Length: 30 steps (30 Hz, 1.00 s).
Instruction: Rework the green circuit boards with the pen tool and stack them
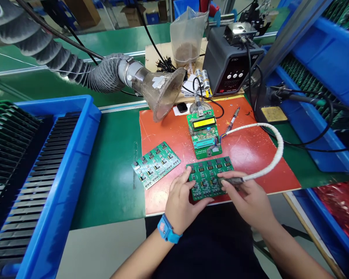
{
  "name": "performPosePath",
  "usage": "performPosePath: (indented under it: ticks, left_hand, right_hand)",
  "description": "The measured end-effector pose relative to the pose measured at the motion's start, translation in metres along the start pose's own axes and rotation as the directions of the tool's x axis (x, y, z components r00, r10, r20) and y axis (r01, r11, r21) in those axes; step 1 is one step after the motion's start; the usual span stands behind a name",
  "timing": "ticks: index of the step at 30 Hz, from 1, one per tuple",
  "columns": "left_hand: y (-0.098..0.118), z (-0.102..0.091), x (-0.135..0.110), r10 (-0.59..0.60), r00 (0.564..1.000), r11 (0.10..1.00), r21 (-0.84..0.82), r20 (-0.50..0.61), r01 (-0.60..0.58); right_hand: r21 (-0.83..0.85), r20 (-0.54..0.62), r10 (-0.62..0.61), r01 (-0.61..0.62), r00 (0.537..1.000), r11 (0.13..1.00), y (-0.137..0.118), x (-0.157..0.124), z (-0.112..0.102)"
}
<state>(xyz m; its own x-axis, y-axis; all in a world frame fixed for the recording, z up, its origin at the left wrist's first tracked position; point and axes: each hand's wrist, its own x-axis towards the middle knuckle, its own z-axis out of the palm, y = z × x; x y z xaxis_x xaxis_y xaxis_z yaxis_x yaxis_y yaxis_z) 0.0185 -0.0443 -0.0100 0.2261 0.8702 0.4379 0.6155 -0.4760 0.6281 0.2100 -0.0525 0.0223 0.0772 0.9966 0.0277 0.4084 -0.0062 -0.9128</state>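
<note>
Green circuit board (206, 178) on red mat (258, 155), left hand (178, 197) open, pressing board edge; right hand (246, 199) grasping white-sleeved cable (280, 145) end.

Electronics factory floor. Green-topped table (110, 186) with a pale metal edge strip, second green-topped bench (75, 44) just behind it, glare on its surface. Grey floor (101, 248) below the near table edge. Grey ribbed fume extraction hose (40, 42) comes in overhead from the left. Blue plastic crates (186, 7) and cardboard boxes (81, 11) further back. Metal frame post (291, 38) at right. Bright, even indoor light.
</note>
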Motion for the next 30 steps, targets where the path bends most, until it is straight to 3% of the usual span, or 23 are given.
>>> performPosePath:
  ticks: [4, 9, 19, 30]
  left_hand:
    - [0.001, 0.000, 0.000, 0.006, 1.000, 1.000, 0.005, -0.005, -0.006]
    - [0.001, 0.000, 0.001, 0.011, 1.000, 1.000, 0.007, -0.011, -0.011]
    - [0.000, 0.001, 0.000, 0.005, 1.000, 1.000, -0.003, -0.011, -0.005]
    - [-0.001, 0.002, -0.001, 0.006, 1.000, 1.000, -0.007, -0.016, -0.006]
  right_hand:
    - [0.052, -0.030, -0.046, 0.048, 0.998, 0.997, -0.002, -0.001, 0.009]
    - [0.035, 0.017, -0.051, 0.050, 0.999, 0.998, -0.002, -0.003, 0.018]
    - [-0.100, 0.041, -0.082, 0.086, 0.996, 0.991, -0.009, 0.001, 0.018]
    - [-0.091, -0.007, -0.061, 0.061, 0.998, 0.994, -0.013, 0.006, 0.023]
